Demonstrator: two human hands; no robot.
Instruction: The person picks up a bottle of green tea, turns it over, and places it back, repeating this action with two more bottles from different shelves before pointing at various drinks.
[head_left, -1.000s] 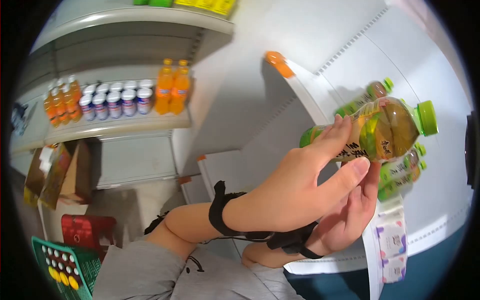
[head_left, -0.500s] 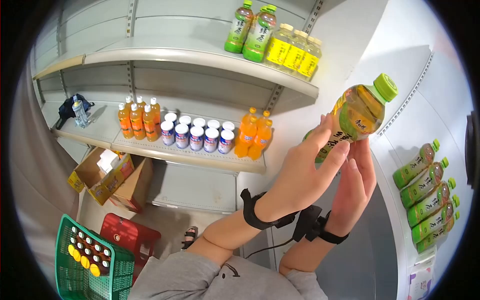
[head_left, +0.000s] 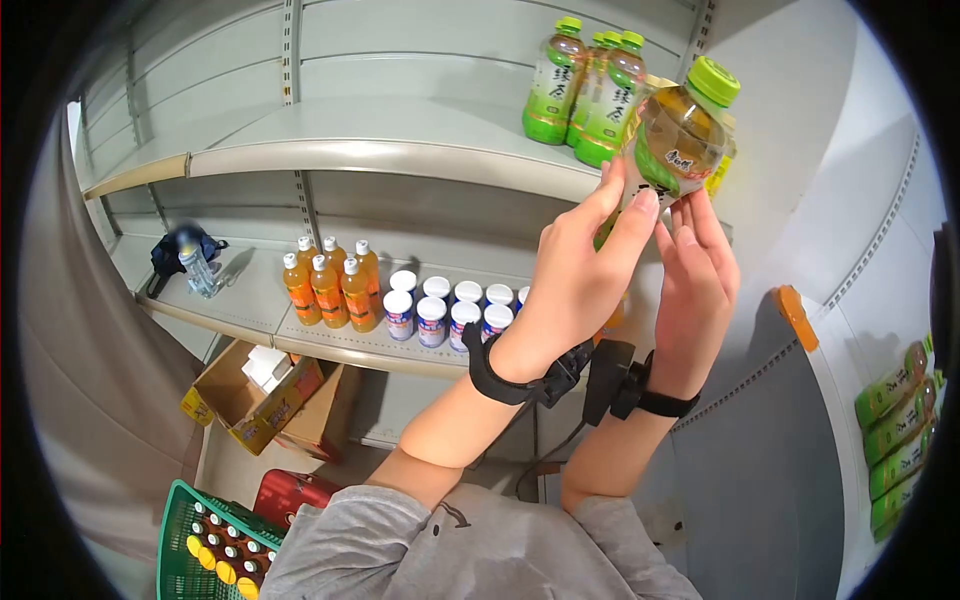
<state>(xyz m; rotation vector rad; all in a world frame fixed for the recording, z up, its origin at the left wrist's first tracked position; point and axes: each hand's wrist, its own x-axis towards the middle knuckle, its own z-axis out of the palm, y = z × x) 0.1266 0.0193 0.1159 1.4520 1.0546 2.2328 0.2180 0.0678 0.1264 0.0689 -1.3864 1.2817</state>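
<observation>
A green tea bottle with a light green cap is held up at the right end of the upper shelf, tilted with its cap to the upper right. My left hand grips it from the left, thumb across the label. My right hand holds its lower right side with the fingers. The bottle's base is hidden by my hands. Just left of and behind it stand several matching green tea bottles on the upper shelf. Bottles with a yellow label are mostly hidden behind the held one.
On the lower shelf stand orange drink bottles and white-lidded cans. Below are an open carton, a red stool and a green basket of dark bottles. More green tea bottles stand at the right.
Both hands have carried the green tea bottle up and left, in front of the yellow-label bottles. The view has turned, so the shelves sit further right and lower in it.
</observation>
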